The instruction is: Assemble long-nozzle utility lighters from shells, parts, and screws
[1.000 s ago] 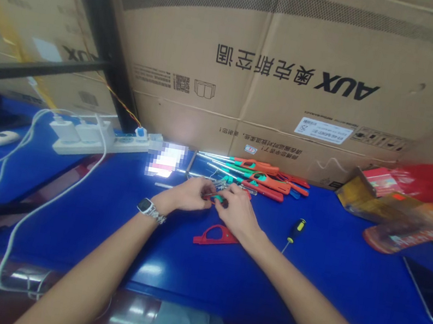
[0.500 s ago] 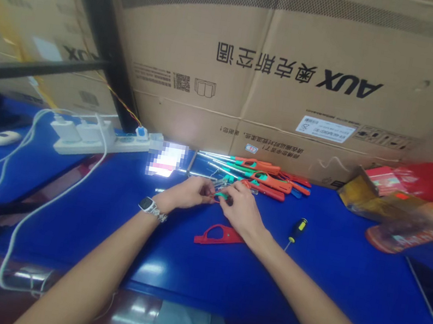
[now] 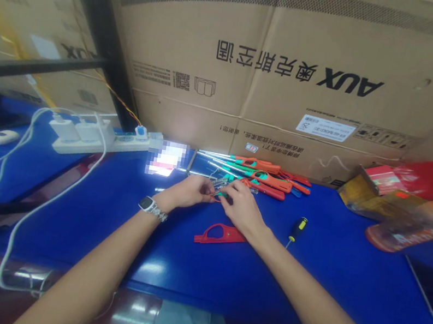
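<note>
1. The left hand (image 3: 188, 193), with a watch (image 3: 147, 204) on its wrist, rests on the blue table (image 3: 115, 222). Its fingertips are pinched on a small teal-and-red part (image 3: 220, 192).
2. The right hand (image 3: 243, 213) meets it from the other side, thumb and forefinger closed on the same part.
3. The part sits between the two hands, just above the table and right in front of the lighters (image 3: 258, 174). It is too small and too blurred to make out in detail.
4. A red shell (image 3: 221, 234) lies flat on the table, just under the right wrist and clear of both hands.
5. A screwdriver (image 3: 295, 230) with a black-and-yellow handle lies to the right of the right hand, untouched.
6. The lighters, orange and teal with metal rods, are piled against the foot of a cardboard box (image 3: 259, 53).
7. A power strip (image 3: 100, 138) with white plugs and cables lies at the far left.
8. Red and orange bags (image 3: 411, 211) lie at the far right.
</note>
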Available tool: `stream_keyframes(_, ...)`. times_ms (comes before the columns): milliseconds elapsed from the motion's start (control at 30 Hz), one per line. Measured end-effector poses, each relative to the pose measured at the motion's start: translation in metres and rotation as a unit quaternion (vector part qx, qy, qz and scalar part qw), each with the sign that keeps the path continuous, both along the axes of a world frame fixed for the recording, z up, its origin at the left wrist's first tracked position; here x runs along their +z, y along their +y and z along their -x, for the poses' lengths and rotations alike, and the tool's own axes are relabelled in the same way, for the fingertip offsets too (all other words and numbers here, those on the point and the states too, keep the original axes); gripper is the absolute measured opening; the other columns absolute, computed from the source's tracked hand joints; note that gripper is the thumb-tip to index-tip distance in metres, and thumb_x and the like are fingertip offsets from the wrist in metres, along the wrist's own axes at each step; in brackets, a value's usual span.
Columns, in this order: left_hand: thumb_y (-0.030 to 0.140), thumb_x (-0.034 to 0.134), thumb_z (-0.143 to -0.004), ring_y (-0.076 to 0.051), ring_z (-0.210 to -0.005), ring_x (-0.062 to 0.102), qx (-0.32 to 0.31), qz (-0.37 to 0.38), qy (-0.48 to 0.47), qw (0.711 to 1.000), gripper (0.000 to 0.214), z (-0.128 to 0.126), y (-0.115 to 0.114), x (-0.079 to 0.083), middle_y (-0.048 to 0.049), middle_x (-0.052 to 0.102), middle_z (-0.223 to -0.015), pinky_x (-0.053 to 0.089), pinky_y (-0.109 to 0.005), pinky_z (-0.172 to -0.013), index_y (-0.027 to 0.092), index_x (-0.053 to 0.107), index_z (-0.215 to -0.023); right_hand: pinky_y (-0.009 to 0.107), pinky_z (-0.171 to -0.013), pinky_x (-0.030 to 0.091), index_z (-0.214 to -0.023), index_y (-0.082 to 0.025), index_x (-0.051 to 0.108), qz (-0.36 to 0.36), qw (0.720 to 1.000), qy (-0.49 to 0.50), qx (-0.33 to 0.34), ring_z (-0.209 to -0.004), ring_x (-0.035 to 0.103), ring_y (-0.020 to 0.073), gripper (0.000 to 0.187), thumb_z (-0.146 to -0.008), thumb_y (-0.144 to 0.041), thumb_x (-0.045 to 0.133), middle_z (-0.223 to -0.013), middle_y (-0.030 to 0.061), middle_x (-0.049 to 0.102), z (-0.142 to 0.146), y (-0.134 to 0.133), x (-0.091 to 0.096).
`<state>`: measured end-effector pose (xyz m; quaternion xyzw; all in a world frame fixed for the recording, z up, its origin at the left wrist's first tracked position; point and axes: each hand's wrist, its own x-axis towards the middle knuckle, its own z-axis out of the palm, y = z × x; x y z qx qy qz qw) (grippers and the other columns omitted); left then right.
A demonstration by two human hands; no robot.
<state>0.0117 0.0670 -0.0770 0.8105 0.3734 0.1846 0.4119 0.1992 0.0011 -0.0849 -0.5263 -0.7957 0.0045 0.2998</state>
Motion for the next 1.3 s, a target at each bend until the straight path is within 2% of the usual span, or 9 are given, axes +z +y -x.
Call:
stream_keyframes(233, 0.032, 0.071, -0.075, -0.015, -0.067, 0.056, 0.001, -0.023, 0.018, 1.0, 0.021, 0.0001, -0.0003, -0.0001, -0.0012, 0.064, -0.072, 0.043, -0.026, -0.063, 0.014, 0.067, -0.085, 0.038, -0.085, 0.049, -0.096, -0.018, 0.072, -0.009, 0.999, -0.038, -0.031, -0.089, 0.059, 0.0231, 0.013, -0.087, -0.016, 0.063, -0.096, 0.0086, 0.063, -0.0008, -0.0006, 0.0016)
stream_keyframes(400, 0.031, 0.07, -0.075, -0.016, -0.067, 0.057, 0.001, -0.04, 0.025, 0.999, 0.02, 0.0005, -0.0017, 0.0026, -0.0014, 0.065, -0.072, 0.044, -0.026, -0.063, 0.014, 0.068, -0.086, 0.038, -0.086, 0.047, -0.094, -0.017, 0.07, -0.014, 0.999, -0.047, -0.023, -0.091, 0.059, 0.0232, 0.01, -0.089, -0.018, 0.061, -0.097, 0.0088, 0.062, -0.0026, -0.0035, 0.0023)
stream_keyframes(533, 0.028, 0.07, -0.075, -0.016, -0.068, 0.059, 0.001, -0.05, 0.025, 0.998, 0.017, 0.001, -0.0025, 0.0046, -0.0018, 0.067, -0.073, 0.045, -0.027, -0.066, 0.015, 0.069, -0.085, 0.034, -0.079, 0.048, -0.089, -0.016, 0.067, -0.008, 0.999, -0.033, -0.034, -0.083, 0.058, 0.0205, 0.009, -0.088, -0.015, 0.058, -0.096, 0.0085, 0.061, -0.0022, -0.0043, 0.0013)
stream_keyframes(700, 0.03, 0.07, -0.076, -0.016, -0.069, 0.059, -0.001, -0.043, 0.022, 0.999, 0.018, 0.0013, -0.0019, 0.0049, -0.0024, 0.069, -0.074, 0.045, -0.026, -0.066, 0.015, 0.07, -0.085, 0.03, -0.075, 0.049, -0.093, -0.017, 0.064, 0.007, 1.0, 0.001, -0.014, -0.079, 0.058, 0.0174, 0.009, -0.086, -0.014, 0.059, -0.096, 0.0065, 0.059, -0.004, -0.0027, 0.0029)
stream_keyframes(900, 0.032, 0.07, -0.078, -0.016, -0.069, 0.059, 0.001, -0.033, 0.024, 0.999, 0.02, 0.0019, -0.0023, 0.0071, -0.003, 0.07, -0.075, 0.044, -0.026, -0.066, 0.015, 0.071, -0.087, 0.027, -0.071, 0.049, -0.089, -0.019, 0.061, 0.026, 0.999, 0.024, -0.006, -0.075, 0.059, 0.0154, 0.007, -0.086, -0.013, 0.058, -0.092, 0.0039, 0.058, -0.0076, -0.0021, 0.004)
stream_keyframes(1067, 0.033, 0.069, -0.078, -0.015, -0.067, 0.058, 0.001, -0.041, 0.018, 0.999, 0.02, 0.0022, -0.0018, 0.0061, -0.0018, 0.068, -0.071, 0.044, -0.026, -0.066, 0.015, 0.071, -0.085, 0.027, -0.072, 0.05, -0.096, -0.019, 0.064, 0.032, 0.999, 0.019, -0.018, -0.074, 0.06, 0.0142, 0.012, -0.089, -0.015, 0.056, -0.097, 0.0046, 0.06, -0.0068, -0.0018, 0.0015)
stream_keyframes(1300, 0.035, 0.07, -0.077, -0.016, -0.07, 0.059, 0.0, -0.047, 0.009, 0.999, 0.022, 0.0022, -0.0015, 0.0045, -0.0028, 0.07, -0.077, 0.044, -0.026, -0.065, 0.015, 0.072, -0.086, 0.029, -0.071, 0.047, -0.101, -0.019, 0.068, 0.002, 0.998, -0.038, -0.049, -0.076, 0.061, 0.0161, 0.015, -0.09, -0.018, 0.057, -0.104, 0.0075, 0.061, -0.0051, -0.0037, 0.0026)
